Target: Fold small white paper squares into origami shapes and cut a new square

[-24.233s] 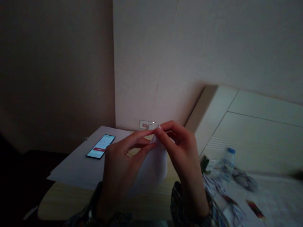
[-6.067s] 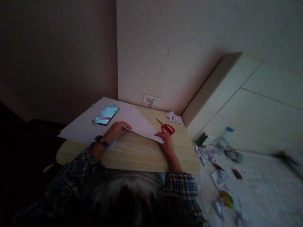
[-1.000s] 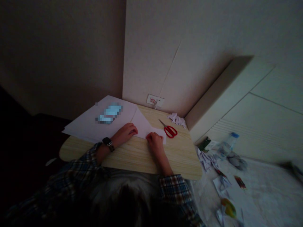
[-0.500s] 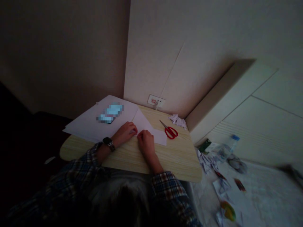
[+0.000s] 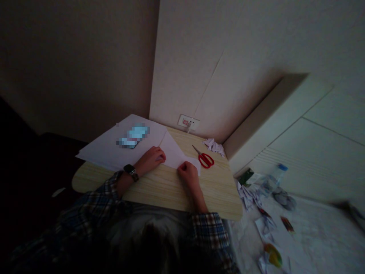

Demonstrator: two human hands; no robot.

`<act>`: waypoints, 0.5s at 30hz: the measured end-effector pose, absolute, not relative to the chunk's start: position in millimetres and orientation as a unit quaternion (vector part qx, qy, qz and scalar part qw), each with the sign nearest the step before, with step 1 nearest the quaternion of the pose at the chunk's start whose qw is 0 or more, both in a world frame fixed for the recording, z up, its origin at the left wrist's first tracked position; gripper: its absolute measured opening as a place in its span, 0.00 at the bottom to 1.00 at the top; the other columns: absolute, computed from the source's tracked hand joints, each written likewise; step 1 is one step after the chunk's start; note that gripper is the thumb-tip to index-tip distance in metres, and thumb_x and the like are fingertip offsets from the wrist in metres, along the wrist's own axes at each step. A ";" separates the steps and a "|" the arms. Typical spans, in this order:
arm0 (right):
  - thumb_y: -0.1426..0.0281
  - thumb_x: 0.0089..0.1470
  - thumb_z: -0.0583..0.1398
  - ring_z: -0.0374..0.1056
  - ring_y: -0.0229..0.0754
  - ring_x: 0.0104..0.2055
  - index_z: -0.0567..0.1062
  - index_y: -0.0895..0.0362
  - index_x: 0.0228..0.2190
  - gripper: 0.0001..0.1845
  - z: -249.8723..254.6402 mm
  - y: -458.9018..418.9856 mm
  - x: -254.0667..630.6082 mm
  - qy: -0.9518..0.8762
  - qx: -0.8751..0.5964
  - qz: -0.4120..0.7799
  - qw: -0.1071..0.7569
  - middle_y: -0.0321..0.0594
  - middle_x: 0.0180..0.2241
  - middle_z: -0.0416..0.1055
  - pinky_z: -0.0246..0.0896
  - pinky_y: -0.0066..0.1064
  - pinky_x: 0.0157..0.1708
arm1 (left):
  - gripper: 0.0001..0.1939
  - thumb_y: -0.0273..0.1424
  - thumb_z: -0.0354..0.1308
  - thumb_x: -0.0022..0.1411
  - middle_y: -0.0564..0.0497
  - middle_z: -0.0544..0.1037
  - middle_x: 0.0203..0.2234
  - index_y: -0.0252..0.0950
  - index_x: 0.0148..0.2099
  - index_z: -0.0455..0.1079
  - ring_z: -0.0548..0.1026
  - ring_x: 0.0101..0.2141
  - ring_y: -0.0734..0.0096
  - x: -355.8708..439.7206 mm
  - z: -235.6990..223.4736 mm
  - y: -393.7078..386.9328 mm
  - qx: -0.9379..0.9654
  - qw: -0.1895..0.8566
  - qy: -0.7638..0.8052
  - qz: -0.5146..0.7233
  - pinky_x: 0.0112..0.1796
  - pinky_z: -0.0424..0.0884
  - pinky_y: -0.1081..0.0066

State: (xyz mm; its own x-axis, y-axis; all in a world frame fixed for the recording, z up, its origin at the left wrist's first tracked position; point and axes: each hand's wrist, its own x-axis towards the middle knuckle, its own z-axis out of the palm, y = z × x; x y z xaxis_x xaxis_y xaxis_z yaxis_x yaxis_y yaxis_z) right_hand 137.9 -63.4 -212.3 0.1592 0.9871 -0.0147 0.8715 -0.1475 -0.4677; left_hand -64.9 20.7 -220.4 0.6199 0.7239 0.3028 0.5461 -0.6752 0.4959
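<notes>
In the head view, a folded white paper sheet (image 5: 173,153) lay on the wood-grain table (image 5: 159,188). The left hand (image 5: 151,156) and right hand (image 5: 188,174) rested at its near edge, fingers curled; whether either pinched it could not be told. Red-handled scissors (image 5: 202,156) lay near the right hand.

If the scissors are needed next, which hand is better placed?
Probably the right hand: the scissors lie closer to it on the table, while the left hand is farther off, at the paper.
</notes>
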 end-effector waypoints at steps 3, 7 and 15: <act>0.64 0.63 0.60 0.73 0.44 0.45 0.72 0.58 0.50 0.16 -209.2 -69.9 158.9 -0.615 -0.750 0.177 0.167 0.44 0.49 0.73 0.72 0.42 0.44 | 0.15 0.35 0.58 0.68 0.44 0.75 0.51 0.36 0.54 0.70 0.76 0.47 0.60 -64.5 -222.3 21.8 0.882 0.177 0.363 0.243 0.47 0.75 0.54; 0.64 0.63 0.60 0.73 0.45 0.45 0.72 0.58 0.50 0.16 -204.8 -76.8 176.1 -0.614 -0.753 0.182 0.155 0.44 0.49 0.73 0.72 0.42 0.43 | 0.15 0.35 0.58 0.68 0.44 0.75 0.51 0.36 0.54 0.70 0.76 0.47 0.60 -64.4 -223.2 22.8 0.883 0.176 0.361 0.244 0.47 0.75 0.54; 0.64 0.63 0.60 0.73 0.45 0.46 0.73 0.57 0.49 0.16 -203.9 -56.2 134.3 -0.643 -0.732 0.173 0.142 0.44 0.50 0.73 0.72 0.43 0.45 | 0.15 0.35 0.58 0.68 0.44 0.75 0.51 0.36 0.54 0.70 0.76 0.47 0.60 -64.5 -221.8 21.7 0.882 0.179 0.360 0.245 0.47 0.75 0.54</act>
State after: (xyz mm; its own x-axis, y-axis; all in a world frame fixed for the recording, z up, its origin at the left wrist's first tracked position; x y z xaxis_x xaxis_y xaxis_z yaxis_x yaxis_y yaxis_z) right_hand 134.3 -56.2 -203.9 0.1127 0.9911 -0.0714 0.8930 -0.1326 -0.4301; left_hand -64.5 21.7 -221.8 0.6203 0.7234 0.3031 0.5483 -0.6763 0.4920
